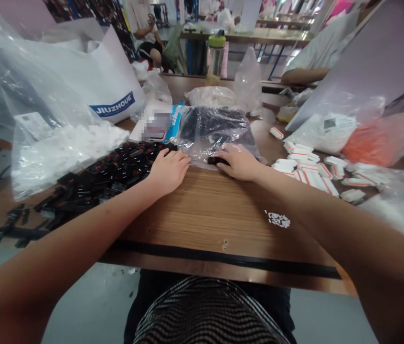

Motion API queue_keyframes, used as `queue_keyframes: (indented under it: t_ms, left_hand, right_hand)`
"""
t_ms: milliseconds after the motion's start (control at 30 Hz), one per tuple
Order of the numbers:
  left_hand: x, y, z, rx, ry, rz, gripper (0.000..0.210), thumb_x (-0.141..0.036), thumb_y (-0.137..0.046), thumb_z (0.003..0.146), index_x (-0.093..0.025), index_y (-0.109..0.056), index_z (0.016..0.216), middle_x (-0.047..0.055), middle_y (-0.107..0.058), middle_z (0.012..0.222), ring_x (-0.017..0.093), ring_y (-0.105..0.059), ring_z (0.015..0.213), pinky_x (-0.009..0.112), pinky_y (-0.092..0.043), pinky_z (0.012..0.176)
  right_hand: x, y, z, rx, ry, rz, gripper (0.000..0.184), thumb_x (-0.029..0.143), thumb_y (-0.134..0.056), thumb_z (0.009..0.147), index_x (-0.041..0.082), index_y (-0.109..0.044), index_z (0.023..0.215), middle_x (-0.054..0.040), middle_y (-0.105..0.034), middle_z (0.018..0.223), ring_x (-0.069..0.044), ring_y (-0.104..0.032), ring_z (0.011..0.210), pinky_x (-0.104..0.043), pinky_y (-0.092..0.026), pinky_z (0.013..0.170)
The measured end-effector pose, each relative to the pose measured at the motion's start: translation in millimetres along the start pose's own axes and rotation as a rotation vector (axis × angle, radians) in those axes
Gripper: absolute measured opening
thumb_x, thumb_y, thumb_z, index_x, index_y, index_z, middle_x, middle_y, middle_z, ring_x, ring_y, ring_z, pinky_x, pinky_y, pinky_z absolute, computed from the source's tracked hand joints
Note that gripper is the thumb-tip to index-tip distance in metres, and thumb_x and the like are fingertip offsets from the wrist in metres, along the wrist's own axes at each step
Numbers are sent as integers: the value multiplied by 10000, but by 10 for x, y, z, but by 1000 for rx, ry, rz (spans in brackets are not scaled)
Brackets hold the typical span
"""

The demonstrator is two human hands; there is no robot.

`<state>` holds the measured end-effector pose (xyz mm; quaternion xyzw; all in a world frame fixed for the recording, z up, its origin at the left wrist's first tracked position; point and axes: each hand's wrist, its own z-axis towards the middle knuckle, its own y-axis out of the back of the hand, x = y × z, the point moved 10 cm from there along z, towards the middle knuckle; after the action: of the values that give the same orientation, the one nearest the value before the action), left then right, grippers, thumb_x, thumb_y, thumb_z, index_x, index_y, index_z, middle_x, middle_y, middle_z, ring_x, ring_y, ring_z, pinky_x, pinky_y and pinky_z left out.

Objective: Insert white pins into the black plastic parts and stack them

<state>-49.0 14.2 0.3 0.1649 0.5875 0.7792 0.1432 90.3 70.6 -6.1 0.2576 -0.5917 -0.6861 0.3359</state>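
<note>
My left hand point(171, 169) lies with its fingers stretched out, at the right edge of a heap of small black plastic parts with red marks point(105, 167) and by the near edge of a clear plastic bag point(212, 131) of dark contents. Nothing shows in its grip. Across from it, my right hand point(239, 162) has its thumb and fingers closed on a black plastic part point(215, 161) in front of the bag. A pile of white pieces with orange stripes point(307, 169) lies beyond my right forearm. Small white bits point(278, 220) are scattered on the wooden table point(195, 210).
On the left stand a clear bag of white parts point(69, 148) and a white JIUZHOUE bag point(90, 76). A bottle with a green lid point(215, 57) stands at the back. Bags with white and orange contents point(366, 143) sit right. Other people are across the table.
</note>
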Motion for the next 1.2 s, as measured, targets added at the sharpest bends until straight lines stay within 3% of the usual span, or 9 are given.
queue_keyframes:
  t_ms: [200, 333, 400, 467, 600, 733, 867, 967, 1200]
  left_hand:
    - [-101, 163, 66, -62, 5, -51, 328, -297, -440, 992, -203, -692, 1181, 95, -681, 1254, 295, -586, 1132, 508, -351, 1048]
    - [-448, 351, 206, -111, -115, -165, 269, -294, -487, 987, -200, -721, 1082, 82, -694, 1166, 286, -589, 1096, 461, -432, 964]
    - [-679, 299, 323, -28, -188, -236, 263, -241, -472, 995, -201, -726, 1048, 71, -708, 1075, 247, -620, 1025, 402, -474, 915]
    - [-771, 241, 465, -2, -136, -259, 234, -247, -518, 977, -188, -709, 1100, 90, -698, 1081, 261, -627, 1031, 394, -501, 873]
    - [-837, 16, 658, 97, -40, -217, 219, -259, -585, 935, -169, -694, 1103, 112, -696, 1062, 301, -651, 989, 402, -526, 769]
    - [-816, -68, 689, 148, -36, -279, 212, -216, -588, 904, -206, -687, 1091, 90, -699, 1052, 282, -661, 946, 398, -527, 755]
    - [-823, 16, 603, 162, -99, -326, 223, -185, -575, 890, -214, -678, 1086, 86, -684, 1080, 275, -646, 998, 404, -527, 824]
    - [-870, 162, 442, 97, -121, -357, 246, -187, -530, 930, -165, -651, 1142, 120, -657, 1122, 285, -631, 1052, 421, -522, 893]
    - [-1417, 137, -189, 202, -239, -554, 240, -165, -467, 981, -169, -630, 1157, 101, -642, 1104, 236, -644, 1015, 413, -537, 942]
  right_hand:
    - [-9, 98, -333, -17, 21, 56, 373, 307, -491, 953, 206, -663, 1268, -128, -634, 1316, -306, -572, 1199, -507, -436, 1004]
    - [46, 255, -490, -105, 50, 150, 415, 269, -508, 943, 177, -634, 1328, -144, -627, 1342, -301, -571, 1225, -502, -452, 1023]
    - [69, 356, -573, -168, 59, 208, 391, 264, -485, 959, 170, -654, 1300, -141, -626, 1341, -276, -571, 1236, -474, -456, 1047]
    - [54, 445, -664, -225, 34, 238, 361, 258, -459, 975, 176, -686, 1243, -136, -634, 1325, -258, -583, 1220, -462, -462, 1052]
    - [-68, 659, -929, -357, -88, 261, 314, 261, -492, 963, 193, -710, 1178, -118, -686, 1226, -247, -632, 1130, -448, -491, 1015]
    - [-172, 868, -1313, -423, -237, 246, 269, 305, -529, 945, 224, -725, 1110, -92, -723, 1103, -243, -673, 1024, -423, -532, 921]
    - [-213, 896, -1696, -358, -363, 259, 211, 346, -557, 928, 252, -741, 973, -48, -747, 949, -223, -700, 876, -389, -546, 826]
    - [-259, 742, -1946, -220, -459, 278, 177, 355, -611, 889, 256, -744, 826, -13, -747, 804, -206, -699, 734, -358, -545, 698]
    - [-310, 362, -2278, -5, -540, 420, 188, 378, -611, 882, 287, -773, 853, 10, -764, 821, -184, -705, 698, -333, -564, 631]
